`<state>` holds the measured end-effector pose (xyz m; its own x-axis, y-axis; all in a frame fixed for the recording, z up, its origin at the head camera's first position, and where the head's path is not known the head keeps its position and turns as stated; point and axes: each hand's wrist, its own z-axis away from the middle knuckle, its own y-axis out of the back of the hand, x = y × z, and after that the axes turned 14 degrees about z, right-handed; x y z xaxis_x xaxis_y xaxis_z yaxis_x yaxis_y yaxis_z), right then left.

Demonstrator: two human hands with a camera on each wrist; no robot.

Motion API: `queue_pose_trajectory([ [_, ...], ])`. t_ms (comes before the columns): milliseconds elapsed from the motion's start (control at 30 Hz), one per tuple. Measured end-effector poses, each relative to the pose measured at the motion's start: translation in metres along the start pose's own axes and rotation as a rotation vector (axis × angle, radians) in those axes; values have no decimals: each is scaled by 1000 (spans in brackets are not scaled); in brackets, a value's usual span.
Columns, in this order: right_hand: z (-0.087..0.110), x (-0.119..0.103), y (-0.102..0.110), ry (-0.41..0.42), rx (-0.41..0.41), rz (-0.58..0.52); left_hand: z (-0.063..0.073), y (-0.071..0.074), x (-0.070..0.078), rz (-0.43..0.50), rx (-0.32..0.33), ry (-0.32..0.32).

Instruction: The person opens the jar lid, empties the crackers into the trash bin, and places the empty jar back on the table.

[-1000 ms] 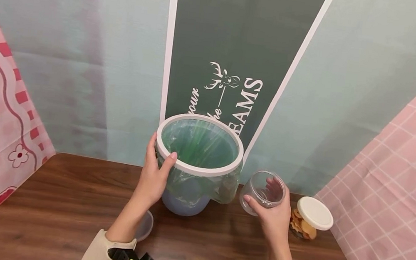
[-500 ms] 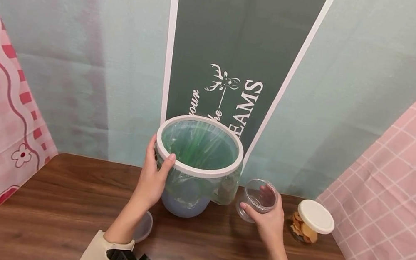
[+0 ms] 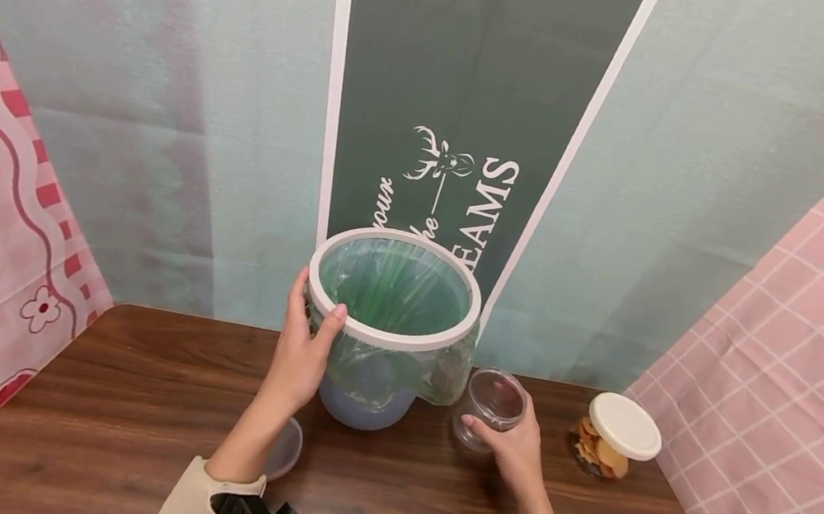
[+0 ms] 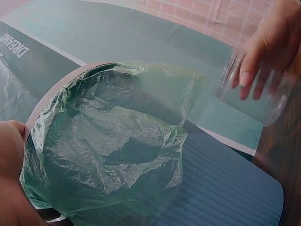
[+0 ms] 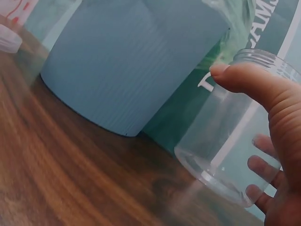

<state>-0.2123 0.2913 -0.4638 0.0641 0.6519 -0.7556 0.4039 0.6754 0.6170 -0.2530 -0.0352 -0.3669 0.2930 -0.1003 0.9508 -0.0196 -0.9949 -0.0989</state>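
Observation:
A blue trash bin (image 3: pixel 367 397) with a white rim ring (image 3: pixel 404 341) stands upright on the table, lined with a thin green plastic bag (image 4: pixel 113 146) that hangs over its outside. My left hand (image 3: pixel 302 354) grips the bin's left side, thumb over the rim. To the bin's right, my right hand (image 3: pixel 513 445) holds a clear, lidless jar (image 5: pixel 221 127), thumb on the near side and fingers round the far side. Nothing shows inside the jar. Whether its base touches the table I cannot tell. Part of my left hand is out of frame in the left wrist view.
A jar of cookies (image 3: pixel 602 453) with a white lid (image 3: pixel 625 426) stands at the right back of the wooden table (image 3: pixel 105 426). Beside my left forearm lies a round translucent lid or dish (image 3: pixel 285 450), partly hidden. Fabric hangings (image 3: pixel 239 191) border the table's back and sides.
My right hand has brought the clear jar down and leftward, closer to the bin and table. The left hand and the bin have stayed in place.

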Motion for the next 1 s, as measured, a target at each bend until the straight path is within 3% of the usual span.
queue_pose_trajectory([
  [633,4,25,-22,-6,-9,-52,0,0,0,-2,-3,5],
  [1000,4,27,-24,-4,-22,-66,1,-1,0,4,8,-2],
])
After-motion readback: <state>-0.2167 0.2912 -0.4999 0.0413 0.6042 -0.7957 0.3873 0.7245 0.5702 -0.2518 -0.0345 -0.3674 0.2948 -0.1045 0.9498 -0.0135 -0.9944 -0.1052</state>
